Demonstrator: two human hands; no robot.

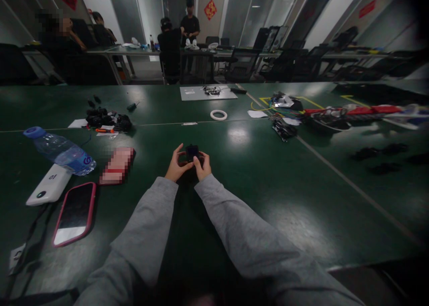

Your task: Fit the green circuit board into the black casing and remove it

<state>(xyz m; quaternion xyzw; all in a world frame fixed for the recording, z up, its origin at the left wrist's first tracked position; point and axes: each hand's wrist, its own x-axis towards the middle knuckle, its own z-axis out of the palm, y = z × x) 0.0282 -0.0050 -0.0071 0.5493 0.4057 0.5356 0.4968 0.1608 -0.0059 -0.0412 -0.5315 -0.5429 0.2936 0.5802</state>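
Between both hands, just over the green table (248, 180), is a small black box-shaped device (192, 152) with a dark, screen-like face. My left hand (177, 165) grips its left side, thumb along the lower edge and index finger raised. From the right, my right hand (203, 165) holds it too, its thumb pressed on the lower front. The far side of the device and some fingertips are hidden. To the left of my hands lies a phone-like item in a red case (117, 165), its face blurred out.
On the left are a water bottle (62, 149), a white power bank (50, 185), a phone (75, 214) and black parts (107, 119). Ahead sit a tape roll (218, 115) and a white board (194, 94). Cables and wires (284, 113) spread to the right. Several people are at the back.
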